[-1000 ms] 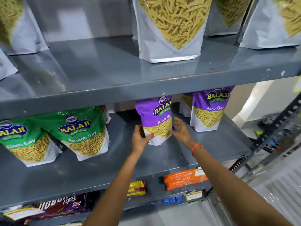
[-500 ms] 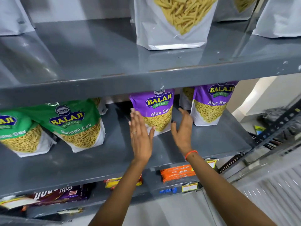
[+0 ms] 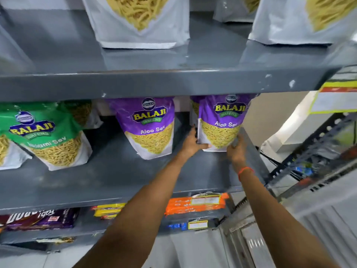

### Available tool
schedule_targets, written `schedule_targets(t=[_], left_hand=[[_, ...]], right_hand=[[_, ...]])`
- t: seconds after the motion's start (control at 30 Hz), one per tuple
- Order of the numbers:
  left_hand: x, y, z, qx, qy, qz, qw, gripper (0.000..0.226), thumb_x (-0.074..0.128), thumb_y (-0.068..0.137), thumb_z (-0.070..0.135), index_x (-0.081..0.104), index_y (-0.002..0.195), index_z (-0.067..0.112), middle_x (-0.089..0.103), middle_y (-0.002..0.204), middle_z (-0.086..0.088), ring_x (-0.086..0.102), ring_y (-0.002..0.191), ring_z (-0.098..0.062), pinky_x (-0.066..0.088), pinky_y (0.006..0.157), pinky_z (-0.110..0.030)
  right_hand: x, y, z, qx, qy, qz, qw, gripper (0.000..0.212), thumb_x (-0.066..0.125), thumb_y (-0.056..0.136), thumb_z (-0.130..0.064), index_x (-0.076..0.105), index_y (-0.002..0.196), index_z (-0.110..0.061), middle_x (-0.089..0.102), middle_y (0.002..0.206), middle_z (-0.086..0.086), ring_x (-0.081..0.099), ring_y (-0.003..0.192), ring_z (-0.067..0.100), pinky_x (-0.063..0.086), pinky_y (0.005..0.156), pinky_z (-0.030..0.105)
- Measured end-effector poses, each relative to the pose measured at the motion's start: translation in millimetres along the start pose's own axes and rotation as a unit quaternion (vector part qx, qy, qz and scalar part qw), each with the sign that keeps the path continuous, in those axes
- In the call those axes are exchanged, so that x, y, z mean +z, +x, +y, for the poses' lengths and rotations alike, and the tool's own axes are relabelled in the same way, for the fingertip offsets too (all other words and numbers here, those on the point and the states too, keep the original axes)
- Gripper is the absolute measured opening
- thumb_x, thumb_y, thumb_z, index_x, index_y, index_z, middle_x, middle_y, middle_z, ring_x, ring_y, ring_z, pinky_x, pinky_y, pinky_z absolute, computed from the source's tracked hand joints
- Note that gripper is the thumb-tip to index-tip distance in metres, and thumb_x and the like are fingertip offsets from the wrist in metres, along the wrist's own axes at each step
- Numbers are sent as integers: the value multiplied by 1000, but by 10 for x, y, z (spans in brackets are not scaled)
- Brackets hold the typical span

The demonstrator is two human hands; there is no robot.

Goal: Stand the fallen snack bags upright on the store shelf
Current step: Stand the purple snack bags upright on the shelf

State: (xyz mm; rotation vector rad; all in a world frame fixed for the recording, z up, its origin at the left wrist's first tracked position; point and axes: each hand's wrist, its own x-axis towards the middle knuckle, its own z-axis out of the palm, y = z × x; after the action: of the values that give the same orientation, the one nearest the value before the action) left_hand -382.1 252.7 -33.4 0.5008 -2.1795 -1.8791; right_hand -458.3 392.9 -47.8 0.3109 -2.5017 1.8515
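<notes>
Two purple Aloo Sev bags stand upright on the grey middle shelf (image 3: 116, 182). The right purple bag (image 3: 222, 120) is gripped at its lower corners: my left hand (image 3: 193, 144) holds its bottom left, my right hand (image 3: 236, 149) its bottom right. The left purple bag (image 3: 152, 128) stands free beside my left hand. Another purple bag peeks out behind the right one. Two green Ratlami Sev bags (image 3: 50, 136) lean at the shelf's left.
The upper shelf (image 3: 173, 84) overhangs the bags and carries white pouches of yellow sticks (image 3: 139, 20). Below are orange packets (image 3: 195, 204), yellow packets (image 3: 108, 210) and dark purple packs (image 3: 40, 219). A metal rack upright (image 3: 318, 144) stands to the right.
Both hands let go of the left purple bag, which stays upright, and moved right to take hold of the right purple bag's base. The view shifted right as well.
</notes>
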Motion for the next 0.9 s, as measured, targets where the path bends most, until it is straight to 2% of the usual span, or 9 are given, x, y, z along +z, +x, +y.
schedule_targets(t=[0.1, 0.3, 0.37, 0.43, 0.5, 0.57, 0.7, 0.77, 0.9], left_hand=[[62, 32, -73, -11, -11, 21, 1000, 56, 72, 70, -9, 47, 120, -5, 55, 128, -27, 56, 108, -27, 44, 98, -40], [115, -114, -108, -8, 21, 65, 998, 46, 75, 70, -1, 53, 111, -1, 63, 118, -24, 57, 95, -18, 48, 68, -6], [140, -186, -97, -11, 43, 69, 997, 45, 76, 70, 2, 54, 109, -1, 65, 116, -24, 58, 93, -19, 51, 73, -13], [206, -320, -106, -21, 53, 72, 996, 44, 76, 69, 5, 54, 106, -1, 65, 113, -25, 63, 93, -27, 54, 86, -37], [295, -505, -125, -29, 48, 65, 996, 44, 76, 70, 7, 53, 107, 0, 66, 113, -24, 65, 98, -34, 53, 90, -48], [402, -712, -168, -21, 38, 51, 998, 45, 75, 72, 9, 52, 110, 4, 66, 114, -19, 65, 100, -32, 53, 90, -46], [565, -1056, -260, -2, 37, 39, 999, 42, 74, 74, 14, 54, 111, 14, 67, 106, -3, 64, 91, -15, 51, 74, -13], [611, -1131, -288, 6, 34, 36, 999, 41, 72, 76, 15, 54, 112, 15, 66, 108, -2, 63, 92, -13, 49, 71, -5], [598, -1159, -273, 1, 28, 17, 999, 47, 72, 76, 18, 50, 117, 14, 64, 119, -6, 62, 108, -24, 54, 88, -34]], right_hand=[[-68, 182, 106, 6, -36, -87, 996, 40, 51, 82, 4, 42, 120, 9, 57, 119, 27, 54, 105, 32, 37, 84, 32], [-116, 272, 185, 0, -14, -144, 989, 50, 56, 81, 6, 38, 127, 4, 52, 131, 24, 51, 118, 36, 42, 93, 40], [-173, 205, 185, 4, -5, -149, 989, 49, 57, 80, 5, 39, 125, 3, 54, 129, 23, 54, 113, 32, 44, 88, 34], [-270, 86, 194, 15, 15, -144, 989, 45, 56, 80, 8, 40, 122, 4, 54, 127, 25, 53, 106, 23, 47, 76, 19], [-396, -102, 236, 28, 43, -139, 989, 44, 54, 82, 9, 39, 122, 3, 53, 127, 26, 51, 107, 21, 51, 81, 22], [-546, -329, 291, 25, 44, -136, 989, 44, 54, 84, 4, 39, 125, -2, 53, 127, 21, 51, 113, 24, 48, 95, 38], [-772, -669, 379, 15, 38, -116, 992, 48, 55, 87, -3, 38, 130, -11, 53, 131, 11, 50, 121, 23, 43, 95, 36], [-839, -768, 390, 5, 46, -116, 992, 52, 54, 87, -2, 35, 133, -16, 50, 135, 10, 48, 124, 21, 42, 100, 37], [-857, -878, 323, -4, 35, -99, 994, 60, 48, 87, 6, 28, 139, -16, 47, 136, 3, 44, 130, 24, 40, 101, 34]])
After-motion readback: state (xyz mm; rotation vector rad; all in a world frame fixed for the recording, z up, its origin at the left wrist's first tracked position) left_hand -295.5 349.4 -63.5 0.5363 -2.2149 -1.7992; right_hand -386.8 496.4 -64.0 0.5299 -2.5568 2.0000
